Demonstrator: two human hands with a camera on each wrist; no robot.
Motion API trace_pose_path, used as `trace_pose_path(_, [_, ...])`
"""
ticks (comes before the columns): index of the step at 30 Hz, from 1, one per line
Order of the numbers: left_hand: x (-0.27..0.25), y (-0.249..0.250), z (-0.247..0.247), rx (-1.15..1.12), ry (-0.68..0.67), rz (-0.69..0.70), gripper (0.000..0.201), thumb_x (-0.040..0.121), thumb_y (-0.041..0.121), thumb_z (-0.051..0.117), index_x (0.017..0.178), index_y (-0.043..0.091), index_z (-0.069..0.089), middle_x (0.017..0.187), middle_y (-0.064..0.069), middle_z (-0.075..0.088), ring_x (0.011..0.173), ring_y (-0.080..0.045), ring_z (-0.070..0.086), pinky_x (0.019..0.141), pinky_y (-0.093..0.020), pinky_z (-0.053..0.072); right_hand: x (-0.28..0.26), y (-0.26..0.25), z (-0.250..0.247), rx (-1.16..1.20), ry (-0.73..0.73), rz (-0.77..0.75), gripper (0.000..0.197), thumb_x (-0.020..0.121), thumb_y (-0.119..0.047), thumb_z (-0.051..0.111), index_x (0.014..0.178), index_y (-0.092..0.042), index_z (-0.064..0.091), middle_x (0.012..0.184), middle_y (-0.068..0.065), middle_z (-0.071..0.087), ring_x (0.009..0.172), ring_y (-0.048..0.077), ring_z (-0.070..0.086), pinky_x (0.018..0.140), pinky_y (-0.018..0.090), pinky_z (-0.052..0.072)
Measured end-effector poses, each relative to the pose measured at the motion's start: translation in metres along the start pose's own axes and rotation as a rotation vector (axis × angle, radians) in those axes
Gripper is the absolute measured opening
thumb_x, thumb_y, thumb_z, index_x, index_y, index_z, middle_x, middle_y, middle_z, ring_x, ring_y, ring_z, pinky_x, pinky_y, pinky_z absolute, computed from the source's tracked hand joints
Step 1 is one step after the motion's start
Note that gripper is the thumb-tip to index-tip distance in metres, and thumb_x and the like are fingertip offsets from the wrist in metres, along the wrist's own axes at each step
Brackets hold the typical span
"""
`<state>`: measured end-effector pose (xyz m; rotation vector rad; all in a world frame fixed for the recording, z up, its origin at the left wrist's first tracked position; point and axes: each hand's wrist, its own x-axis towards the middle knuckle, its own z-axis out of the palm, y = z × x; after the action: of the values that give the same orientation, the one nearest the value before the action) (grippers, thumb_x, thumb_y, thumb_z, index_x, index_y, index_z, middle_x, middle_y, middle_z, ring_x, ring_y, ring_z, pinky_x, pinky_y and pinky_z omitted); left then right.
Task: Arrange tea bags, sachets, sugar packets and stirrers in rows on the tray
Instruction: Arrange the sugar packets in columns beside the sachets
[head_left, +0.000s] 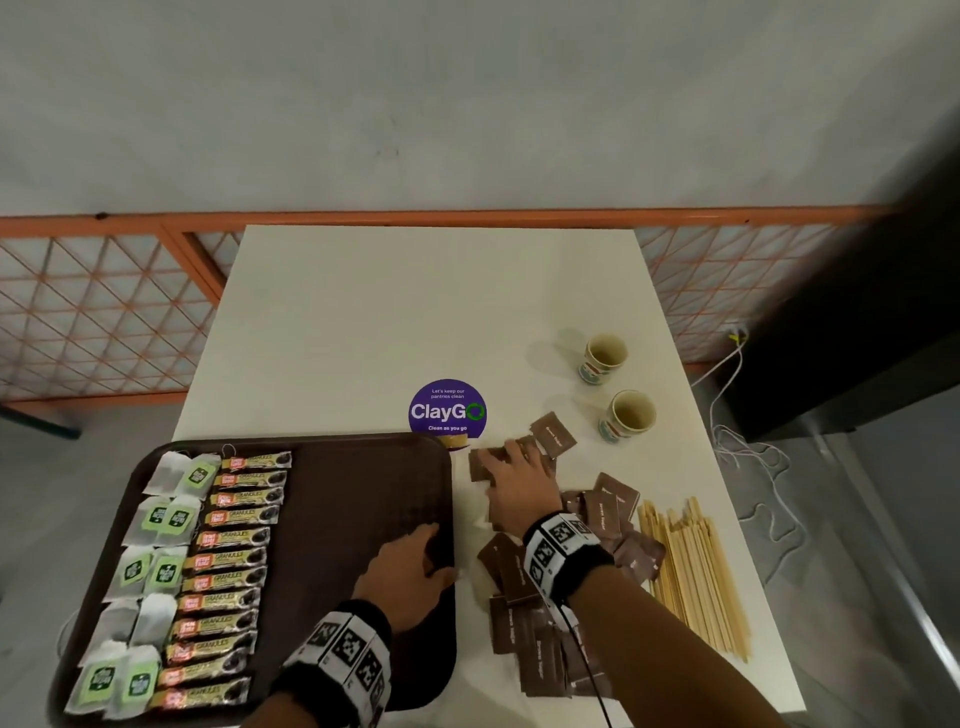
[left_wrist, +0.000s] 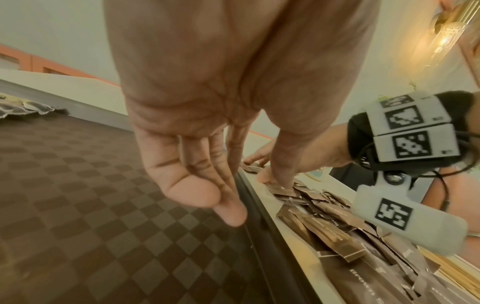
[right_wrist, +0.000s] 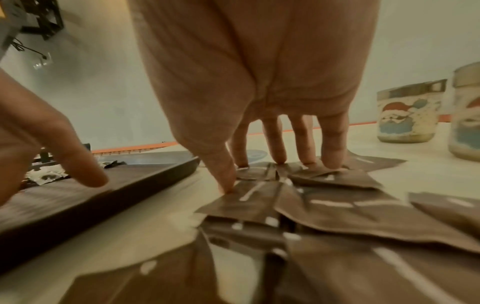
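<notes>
A brown tray (head_left: 363, 493) sits at the table's near left. Down its left side run tea bags (head_left: 156, 519) and, beside them, a column of granule sachets (head_left: 234, 561). Brown sugar packets (head_left: 519, 566) lie scattered on the table right of the tray, with wooden stirrers (head_left: 696, 577) beyond them. My right hand (head_left: 498, 462) presses straight fingers (right_wrist: 332, 158) down on the far packets (right_wrist: 337, 207). My left hand (head_left: 431, 551) hovers over the bare tray floor (left_wrist: 103, 205) by its right rim, fingers (left_wrist: 231, 214) relaxed and holding nothing.
Two paper cups (head_left: 605, 356) (head_left: 631, 415) stand at the far right of the table. A round purple sticker (head_left: 448, 408) lies just past the tray. The table's right edge runs close behind the stirrers. White cables (head_left: 753, 457) trail on the floor to the right.
</notes>
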<state>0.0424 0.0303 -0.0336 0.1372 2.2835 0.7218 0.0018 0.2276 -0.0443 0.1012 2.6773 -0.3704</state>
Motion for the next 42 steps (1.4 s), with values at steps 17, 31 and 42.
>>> trace_pose_path(17, [0.017, 0.025, 0.012, -0.016, 0.114, -0.079, 0.072, 0.089, 0.045, 0.063, 0.15, 0.029, 0.028, 0.116, 0.001, 0.061, 0.107, -0.021, 0.061, 0.096, -0.044, 0.051, 0.036, 0.048, -0.029, 0.235, 0.175, 0.323, 0.032, 0.092, -0.006, 0.05, 0.124, -0.008, 0.045, 0.126, 0.021, 0.041, 0.114, 0.039, 0.043, 0.092, 0.045, 0.046])
trace_pose_path(31, [0.028, 0.042, 0.03, -0.02, 0.076, -0.047, 0.079, 0.094, 0.037, 0.058, 0.156, 0.031, 0.009, 0.144, -0.012, 0.048, 0.129, -0.033, 0.048, 0.11, -0.046, 0.039, 0.021, 0.056, -0.03, 0.531, -0.072, 0.228, 0.078, 0.07, -0.018, 0.087, 0.137, -0.025, 0.048, 0.126, 0.007, 0.049, 0.114, 0.025, 0.056, 0.093, 0.028, 0.044])
trace_pose_path(42, [0.053, 0.091, -0.028, 0.217, 0.177, 0.172, 0.039, 0.093, 0.034, 0.06, 0.129, 0.023, 0.051, 0.124, -0.003, 0.055, 0.116, -0.027, 0.054, 0.096, -0.044, 0.047, 0.015, 0.074, -0.061, 0.542, 0.019, 0.144, 0.035, 0.068, -0.025, 0.087, 0.069, -0.02, 0.053, 0.087, 0.003, 0.063, 0.08, 0.02, 0.059, 0.072, 0.032, 0.047])
